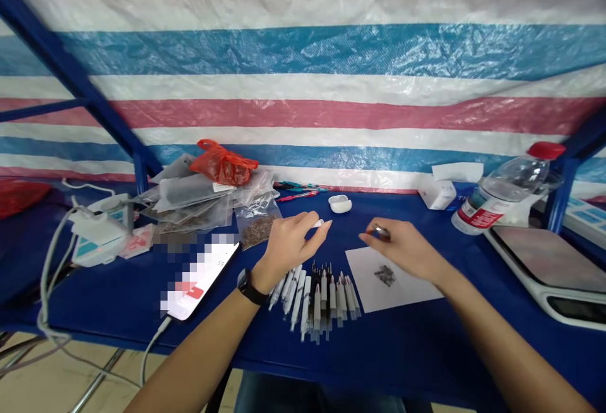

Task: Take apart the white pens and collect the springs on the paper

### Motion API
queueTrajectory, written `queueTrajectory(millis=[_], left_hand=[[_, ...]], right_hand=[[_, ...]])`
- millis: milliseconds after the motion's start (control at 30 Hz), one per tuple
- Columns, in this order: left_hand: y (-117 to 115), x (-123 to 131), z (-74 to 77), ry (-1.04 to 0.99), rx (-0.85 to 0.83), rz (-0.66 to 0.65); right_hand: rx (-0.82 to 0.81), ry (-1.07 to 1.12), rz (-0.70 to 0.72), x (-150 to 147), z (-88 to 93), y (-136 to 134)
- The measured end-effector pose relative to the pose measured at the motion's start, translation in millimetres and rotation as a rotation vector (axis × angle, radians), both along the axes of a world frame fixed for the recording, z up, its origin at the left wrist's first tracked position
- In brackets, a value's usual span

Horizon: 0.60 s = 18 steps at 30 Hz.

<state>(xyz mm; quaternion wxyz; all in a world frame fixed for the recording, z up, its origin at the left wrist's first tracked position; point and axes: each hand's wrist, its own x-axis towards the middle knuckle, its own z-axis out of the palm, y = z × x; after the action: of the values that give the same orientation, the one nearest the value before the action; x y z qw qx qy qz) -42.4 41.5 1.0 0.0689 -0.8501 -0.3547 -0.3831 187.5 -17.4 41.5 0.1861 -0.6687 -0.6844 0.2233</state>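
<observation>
My left hand [292, 242], with a dark watch on its wrist, pinches a small white tube-like piece [318, 224] that pokes out at the fingertips. To its right, my right hand [402, 245] has its fingers closed around a small shiny metal object [380, 232], mostly hidden, so its kind is unclear. Below the right hand lies a white sheet of paper [374, 296] bearing a little pile of small dark pieces [385, 275]. Several white pen-like tubes [297, 299] with clear ends lie in a row beneath my left hand. Dark thin parts stick out among them.
Left of the hands are a charging phone [203, 280], plastic bags [189, 192] and a red bag [225, 163]. A white earbud case [339, 203] and some pens [298, 191] sit behind. At right are a bottle [506, 192], a box [442, 192] and a scale [553, 261].
</observation>
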Motion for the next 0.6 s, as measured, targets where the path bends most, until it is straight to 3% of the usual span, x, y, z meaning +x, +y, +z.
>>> queueTrajectory(millis=[200, 367, 600], left_hand=[[11.3, -9.5, -0.4, 0.018, -0.049, 0.079], [18.7, -17.2, -7.9, 0.018, -0.036, 0.071], [28.7, -21.8, -13.8, -0.012, 0.005, 0.027]], right_hand=[[-0.283, -0.251, 0.142, -67.5, -1.4, 19.6], [-0.327, -0.311, 0.149, -99.6, -0.6, 28.6], [-0.378, -0.322, 0.135, -122.7, -0.3, 31.2]])
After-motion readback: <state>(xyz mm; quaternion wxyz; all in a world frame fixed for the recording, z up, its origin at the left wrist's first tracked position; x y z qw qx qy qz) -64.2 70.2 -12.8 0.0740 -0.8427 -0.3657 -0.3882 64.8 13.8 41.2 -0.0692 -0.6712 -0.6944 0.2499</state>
